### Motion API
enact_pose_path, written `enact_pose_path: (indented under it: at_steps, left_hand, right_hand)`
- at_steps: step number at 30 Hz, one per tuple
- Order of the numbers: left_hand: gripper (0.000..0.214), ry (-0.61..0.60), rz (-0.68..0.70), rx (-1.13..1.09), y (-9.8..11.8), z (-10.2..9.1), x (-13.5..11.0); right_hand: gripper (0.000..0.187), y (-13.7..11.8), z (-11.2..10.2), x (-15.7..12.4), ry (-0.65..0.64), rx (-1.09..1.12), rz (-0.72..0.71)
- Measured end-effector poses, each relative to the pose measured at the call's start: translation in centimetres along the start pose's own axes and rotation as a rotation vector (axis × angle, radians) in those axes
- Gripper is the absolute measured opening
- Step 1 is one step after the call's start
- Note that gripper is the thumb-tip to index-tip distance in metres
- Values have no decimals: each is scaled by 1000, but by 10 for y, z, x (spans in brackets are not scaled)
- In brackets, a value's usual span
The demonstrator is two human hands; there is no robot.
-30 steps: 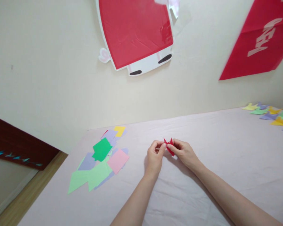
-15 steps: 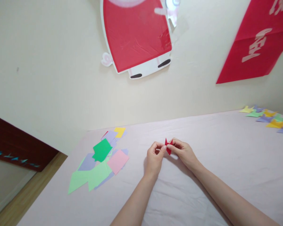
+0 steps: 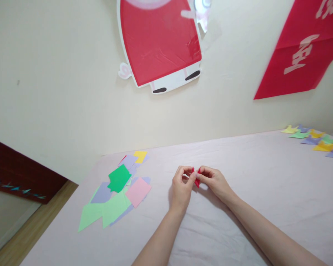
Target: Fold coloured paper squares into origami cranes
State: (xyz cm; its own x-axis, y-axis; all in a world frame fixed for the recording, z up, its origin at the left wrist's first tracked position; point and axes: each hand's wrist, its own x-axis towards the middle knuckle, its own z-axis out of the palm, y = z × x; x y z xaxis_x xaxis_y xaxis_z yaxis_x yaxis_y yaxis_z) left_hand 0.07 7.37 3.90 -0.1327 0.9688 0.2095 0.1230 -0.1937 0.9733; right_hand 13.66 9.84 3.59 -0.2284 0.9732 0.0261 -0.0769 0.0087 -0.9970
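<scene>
A small piece of folded red paper (image 3: pixel 197 182) is pinched between my two hands, its pointed tips showing above and below the fingers. My left hand (image 3: pixel 183 186) is closed on its left side, thumb and index finger pressed together. My right hand (image 3: pixel 215 181) pinches it from the right with thumb and fingers. Both thumbs meet at the middle of the paper and cover part of its folds. The hands are just over the pale cloth-covered surface (image 3: pixel 224 236).
Loose coloured paper sheets lie at the left, among them green (image 3: pixel 120 178), pink (image 3: pixel 138 192) and yellow (image 3: pixel 140 156) ones. Several folded paper shapes (image 3: pixel 324 146) stand in rows at the far right. A wall with a red cartoon cutout (image 3: pixel 161 40) rises behind.
My hands have shifted their pinch on the red paper. Its upper points now show less and stand nearer together, and the paper sits slightly lower in view.
</scene>
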Motion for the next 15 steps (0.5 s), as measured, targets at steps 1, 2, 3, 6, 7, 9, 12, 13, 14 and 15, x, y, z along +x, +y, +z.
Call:
enact_pose_path:
  at_steps: [1,2,3,6,7,9,12,13,14,15]
  left_hand:
    - [12,-2,1,-21,-1,-1,1]
    - [14,-5,-1,-45,-2,-1,3]
    - [15,-10,-8,-69,-4,-2,4]
    - [18,-32,-31,-126,-8,-5,8]
    - [19,-37,-37,-134,-10,-5,9]
    - [20,-40,-49,-144,-11,-6,10]
    - [20,-32,-63,-159,-11,-6,10]
    - [20,-26,-66,-162,-11,-5,10]
    - [20,-20,-68,-164,-10,-5,9]
    - [20,-12,-70,-166,-10,-5,9]
  right_hand:
    - [38,-1,0,0,-10,-16,2]
    - [38,-1,0,0,-21,-32,1]
    - [38,-1,0,1,-31,-49,-3]
    - [36,1,-1,1,-54,-112,-21]
    - [36,2,-1,1,-53,-129,-25]
    - [37,3,-2,1,-46,-140,-26]
    - [36,4,-3,1,-37,-126,-23]
    - [36,4,-3,1,-32,-122,-21]
    - [36,4,-3,1,-28,-120,-19]
    - [35,5,-3,2,-24,-119,-17]
